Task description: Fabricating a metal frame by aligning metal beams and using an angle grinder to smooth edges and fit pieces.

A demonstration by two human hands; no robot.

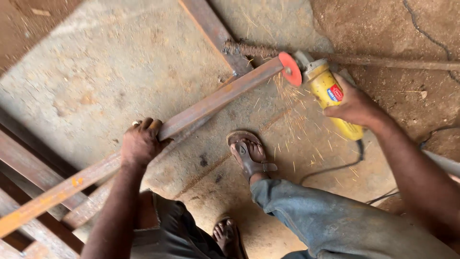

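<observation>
A long rusty square steel tube (211, 100) runs from lower left to upper right above the concrete floor. My left hand (141, 143) grips it near its middle. My right hand (354, 106) holds a yellow angle grinder (330, 93). Its red cutting disc (290, 69) meets the tube's far end, and sparks (297, 115) spray down toward my sandalled foot (249, 156).
Another rusty bar (213, 31) lies under the tube's far end, and a ribbed rod (364, 60) stretches to the right over dirt. More steel sections (33, 163) are stacked at the lower left. The grinder's black cord (335, 168) trails by my jeans-clad leg (335, 220). My other foot (229, 236) stands below.
</observation>
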